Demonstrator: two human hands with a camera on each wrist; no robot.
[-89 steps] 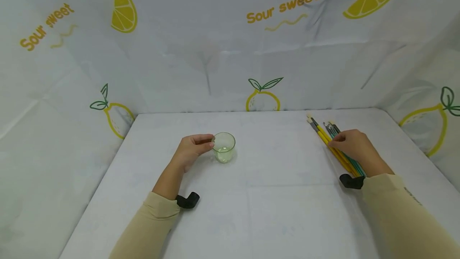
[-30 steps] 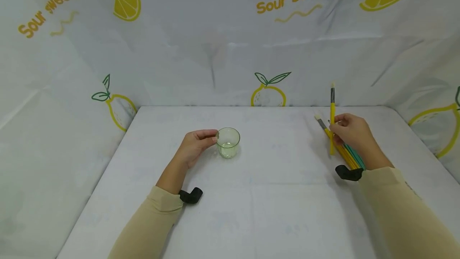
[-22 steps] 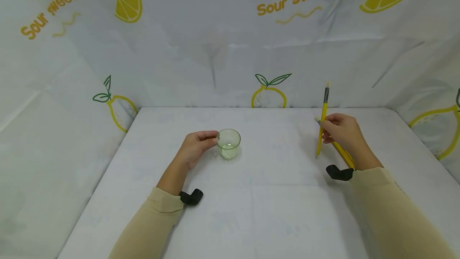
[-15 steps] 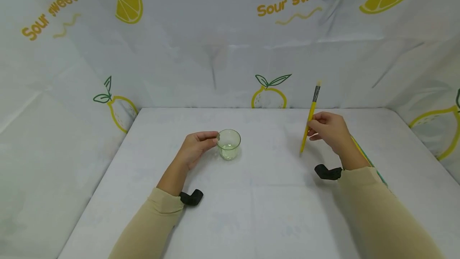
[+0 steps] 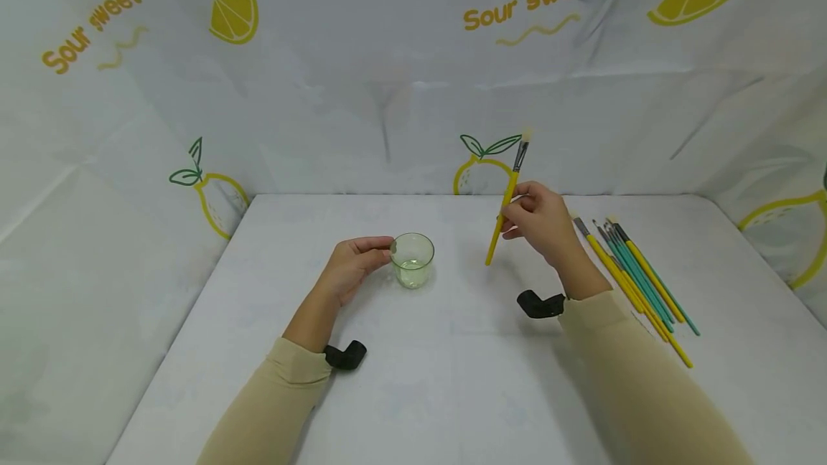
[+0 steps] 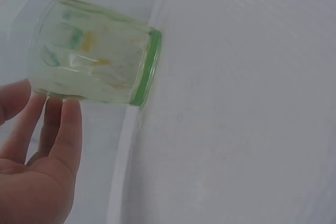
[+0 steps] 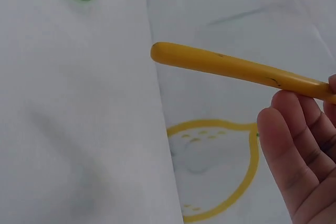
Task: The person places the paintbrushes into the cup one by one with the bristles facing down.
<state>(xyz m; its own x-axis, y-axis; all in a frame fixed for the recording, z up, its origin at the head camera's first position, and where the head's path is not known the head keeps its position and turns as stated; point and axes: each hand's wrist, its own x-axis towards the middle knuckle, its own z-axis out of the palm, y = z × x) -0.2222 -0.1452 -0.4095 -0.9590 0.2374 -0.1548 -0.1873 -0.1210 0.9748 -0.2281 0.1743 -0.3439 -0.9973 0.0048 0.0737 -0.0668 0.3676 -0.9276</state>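
In the head view my left hand (image 5: 349, 270) is at the left side of a clear greenish drinking glass (image 5: 413, 277), holding it near the rim with fingertips and thumb. The glass stands upright on the table. In the left wrist view, the fingertips (image 6: 69, 124) meet the wall of the glass (image 6: 100, 56), which has a green base. My right hand (image 5: 543, 227) pinches a yellow-handled paintbrush (image 5: 509, 186) above the table, right of the glass. The brush leans, bristles up and handle end down. In the right wrist view, its rounded handle end (image 7: 210, 62) points toward the glass.
Several yellow-handled paintbrushes (image 5: 607, 260) and teal-handled brushes (image 5: 649, 289) lie in a loose row at the right, beside my right forearm. A white cloth covers the table (image 5: 400, 393). Behind hangs a lemon-printed backdrop (image 5: 323, 92).
My right hand has picked a yellow paintbrush from the pile, raised it upright and moved it left toward the glass. The remaining brushes have spread out. My left hand stays at the glass.
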